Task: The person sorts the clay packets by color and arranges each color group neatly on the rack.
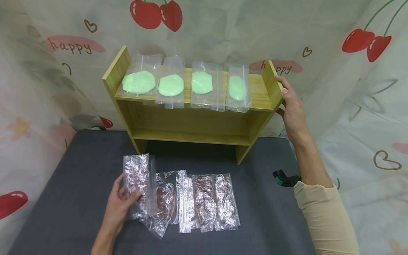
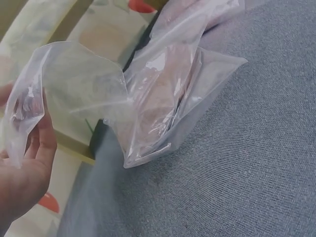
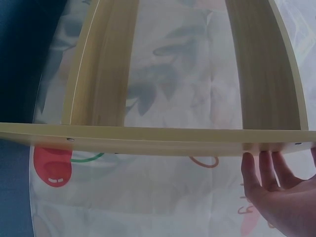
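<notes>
"Two hands were busy. What did they hold?"

"Left hand (image 1: 119,203) pinched a packet (image 1: 136,173) between thumb and fingers; right hand (image 1: 293,109) gripped the side of the shelf (image 1: 117,69), fingers bent."

"Where was the packet?"

"At the left end of the row (image 1: 205,202), before the shelf (whether it touched the table (image 1: 261,202), I could not tell). Its long axis ran towards the shelf, top end near the left leg."

"The best handling?"

"Probably a light pinch, packet kept flat, shelf held steady."
</notes>
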Motion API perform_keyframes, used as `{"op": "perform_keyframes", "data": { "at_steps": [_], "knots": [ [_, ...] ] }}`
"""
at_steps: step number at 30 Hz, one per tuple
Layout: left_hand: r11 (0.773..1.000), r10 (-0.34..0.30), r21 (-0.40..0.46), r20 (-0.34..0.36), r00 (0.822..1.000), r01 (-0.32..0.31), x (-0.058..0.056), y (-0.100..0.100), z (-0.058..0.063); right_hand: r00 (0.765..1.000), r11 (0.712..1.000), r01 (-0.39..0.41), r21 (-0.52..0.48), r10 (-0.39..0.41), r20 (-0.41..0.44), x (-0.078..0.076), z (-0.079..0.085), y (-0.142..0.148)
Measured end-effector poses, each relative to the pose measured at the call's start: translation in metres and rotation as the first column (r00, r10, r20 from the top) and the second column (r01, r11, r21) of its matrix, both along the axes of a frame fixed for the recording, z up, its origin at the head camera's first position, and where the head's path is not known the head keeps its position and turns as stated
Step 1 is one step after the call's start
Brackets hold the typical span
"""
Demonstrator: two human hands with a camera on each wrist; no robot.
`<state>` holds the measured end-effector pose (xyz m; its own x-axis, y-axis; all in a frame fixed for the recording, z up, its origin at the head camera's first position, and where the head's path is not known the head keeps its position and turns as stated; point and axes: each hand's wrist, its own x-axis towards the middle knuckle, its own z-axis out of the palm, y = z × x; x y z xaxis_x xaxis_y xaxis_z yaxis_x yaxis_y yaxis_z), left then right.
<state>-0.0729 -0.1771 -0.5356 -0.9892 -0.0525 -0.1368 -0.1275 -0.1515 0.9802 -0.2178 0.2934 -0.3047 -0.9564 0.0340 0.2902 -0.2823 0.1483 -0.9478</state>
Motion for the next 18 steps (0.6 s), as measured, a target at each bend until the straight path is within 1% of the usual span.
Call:
{"op": "perform_keyframes", "data": {
  "at_steps": [4, 7, 10, 18],
  "knots": [
    [0.994, 0.009, 0.113, -0.017, 1.0, -0.007, 0.002, 0.0, 0.004, 1.0, 1.0, -0.002, -0.002, 0.002, -0.003, 0.0, 0.0, 0.0],
    [0.987, 0.012, 0.16, -0.019, 1.0, -0.008, 0.001, 0.001, 0.004, 1.0, 1.0, -0.003, -0.001, 0.003, -0.003, 0.0, 0.0, 0.0],
    [0.988, 0.007, 0.156, -0.011, 1.0, -0.005, 0.0, 0.003, 0.003, 1.0, 1.0, -0.002, -0.002, 0.002, -0.003, 0.0, 0.0, 0.0],
    [0.997, -0.005, 0.077, 0.053, 0.999, 0.001, -0.004, 0.015, -0.002, 1.0, 1.0, -0.005, -0.008, 0.005, -0.015, -0.001, 0.0, 0.0]
  ]
}}
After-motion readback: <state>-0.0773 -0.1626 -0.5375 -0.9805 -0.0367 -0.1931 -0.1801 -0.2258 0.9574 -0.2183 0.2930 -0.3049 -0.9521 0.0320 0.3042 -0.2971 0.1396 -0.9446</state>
